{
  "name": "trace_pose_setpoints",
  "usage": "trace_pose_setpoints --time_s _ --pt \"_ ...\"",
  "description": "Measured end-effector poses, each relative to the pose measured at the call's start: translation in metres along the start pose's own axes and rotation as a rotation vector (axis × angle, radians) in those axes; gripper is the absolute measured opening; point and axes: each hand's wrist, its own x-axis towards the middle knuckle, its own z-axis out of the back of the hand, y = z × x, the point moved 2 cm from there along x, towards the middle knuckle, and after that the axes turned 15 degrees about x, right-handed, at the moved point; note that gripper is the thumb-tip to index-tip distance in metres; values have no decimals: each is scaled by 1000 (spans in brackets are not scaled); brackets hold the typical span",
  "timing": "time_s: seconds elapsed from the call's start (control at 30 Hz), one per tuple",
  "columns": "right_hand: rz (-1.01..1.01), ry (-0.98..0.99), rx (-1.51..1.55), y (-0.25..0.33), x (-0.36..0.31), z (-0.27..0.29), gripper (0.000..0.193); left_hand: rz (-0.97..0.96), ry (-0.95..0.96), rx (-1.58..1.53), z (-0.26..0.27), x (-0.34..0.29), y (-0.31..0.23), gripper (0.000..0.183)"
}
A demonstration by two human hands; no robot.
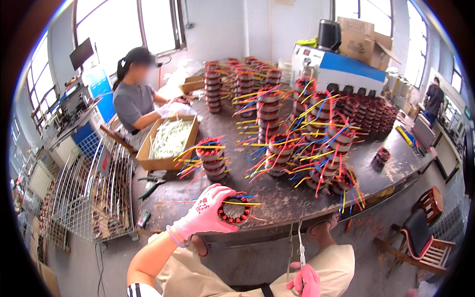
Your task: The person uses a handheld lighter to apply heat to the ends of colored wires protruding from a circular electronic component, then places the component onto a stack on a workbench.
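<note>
Wired ring point(233, 219) in a gloved grip at a crowded desk point(378, 174)

A seated worker's left hand point(212, 210), in a pink glove, curls around the side of a dark ring lined with red coils, near the desk's front edge; whether the ring touches the desk cannot be told; its yellow, blue and red leads jut out to both sides. The right hand point(305, 281), low over the lap, is closed around a slim pale tool point(302, 253) whose exact kind is unclear. The step in hand appears to be work on this single ring; the next move seems to call for a steady left grip, with the loose leads kept clear of the tool.

Beyond, stacks of wired rings point(268, 111) crowd the desk; a cardboard box point(157, 164) of pale strips sits at its left side, dark-handled pliers point(152, 190) just beside it. A blue-and-white machine point(341, 68) stands at the back, a black kettle point(328, 36) on top; a co-worker point(133, 101) in grey sits at the far left; a wire cage point(81, 208) and a black-padded chair point(420, 232) flank the desk; another person point(434, 101) stands in the right background.
</note>
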Motion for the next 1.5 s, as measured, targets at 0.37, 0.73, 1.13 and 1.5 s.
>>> trace_pose_setpoints --time_s 0.37,0.73,1.13,1.5 --pt "-103 70 -87 -15 0 -42 47 194 279 -242 -31 -62 57 92" --pt "-145 118 -41 -20 1 -46 44 442 428 -35 -20 -28 81 25" --pt "-176 122 4 -16 -1 -42 43 270 132 149 -20 -48 31 30" --pt "-185 166 96 -27 3 -35 42 426 546 299 -56 -6 54 32"
